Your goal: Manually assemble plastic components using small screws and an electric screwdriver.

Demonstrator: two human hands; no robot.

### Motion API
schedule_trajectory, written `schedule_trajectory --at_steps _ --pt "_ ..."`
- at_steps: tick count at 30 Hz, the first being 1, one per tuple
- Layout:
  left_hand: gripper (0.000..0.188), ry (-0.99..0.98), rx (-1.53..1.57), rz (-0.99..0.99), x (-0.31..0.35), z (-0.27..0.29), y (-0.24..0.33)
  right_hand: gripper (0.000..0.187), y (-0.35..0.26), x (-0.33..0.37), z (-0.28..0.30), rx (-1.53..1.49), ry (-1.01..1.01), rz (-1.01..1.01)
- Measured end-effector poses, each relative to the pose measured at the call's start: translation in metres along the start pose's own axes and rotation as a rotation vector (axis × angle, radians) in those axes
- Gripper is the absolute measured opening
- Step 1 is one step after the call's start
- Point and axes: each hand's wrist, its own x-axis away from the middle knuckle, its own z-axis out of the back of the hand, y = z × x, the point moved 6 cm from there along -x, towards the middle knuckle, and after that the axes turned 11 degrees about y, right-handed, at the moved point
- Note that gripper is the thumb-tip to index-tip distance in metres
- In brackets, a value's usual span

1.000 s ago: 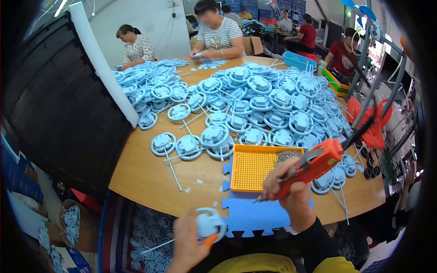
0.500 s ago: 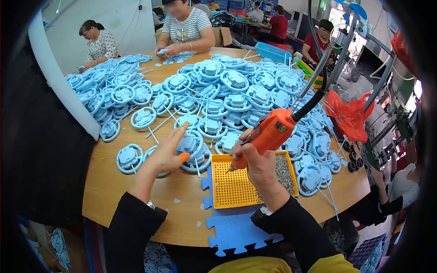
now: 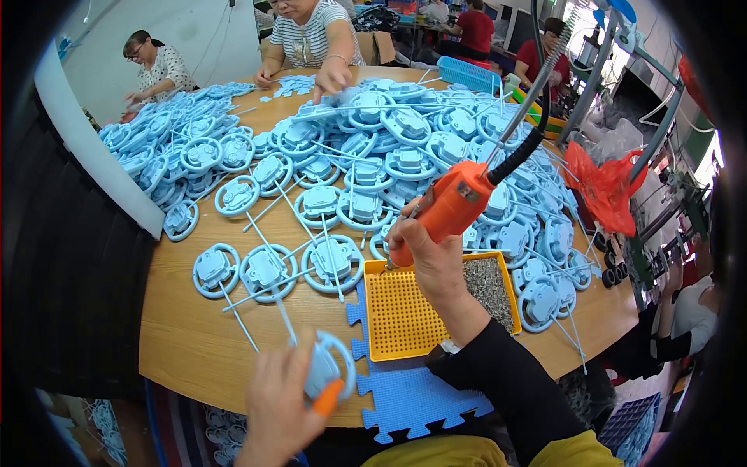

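Observation:
My left hand (image 3: 280, 397), somewhat blurred, grips a light blue toy steering wheel (image 3: 320, 369) low over the table's near edge. An orange cover sits on one of its digits, and a thin rod sticks out from the wheel. In my right hand (image 3: 442, 268) is an orange electric screwdriver (image 3: 451, 204), hung from a spring and a black cable. Its tip points down over the far left corner of a yellow tray (image 3: 405, 356). That tray has a grid of holes on its left side and a heap of small screws (image 3: 488, 292) on its right.
A large pile of light blue steering wheels (image 3: 408, 124) covers the far table. Beneath the tray lies a blue foam mat (image 3: 424, 401). A red plastic bag (image 3: 599, 191) hangs at the right edge. Across the table, a co-worker's hand (image 3: 333, 78) reaches into the pile.
My left hand has moved from the pile back toward me, now with a steering wheel in it. The screwdriver shifted slightly left and up. The co-worker opposite stretched an arm to the pile.

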Motion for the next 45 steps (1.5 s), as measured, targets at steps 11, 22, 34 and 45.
schedule_trajectory --at_steps 11,22,34,45 --pt "0.069 0.055 0.074 0.007 0.048 -0.035 0.056 0.031 0.001 0.001 -0.002 -0.013 -0.015 0.014" --pt "0.081 -0.067 0.076 -0.048 0.061 -0.074 0.049 0.04 -0.094 0.075 -0.004 -0.258 -0.174 -0.007" --pt "0.096 0.053 0.049 0.03 0.066 -0.077 0.053 0.058 -0.078 0.136 0.01 -0.024 -0.295 -0.087" --pt "0.09 0.062 0.083 0.061 0.062 -0.077 0.052 0.059 -0.071 0.132 0.008 -0.032 -0.22 -0.18"
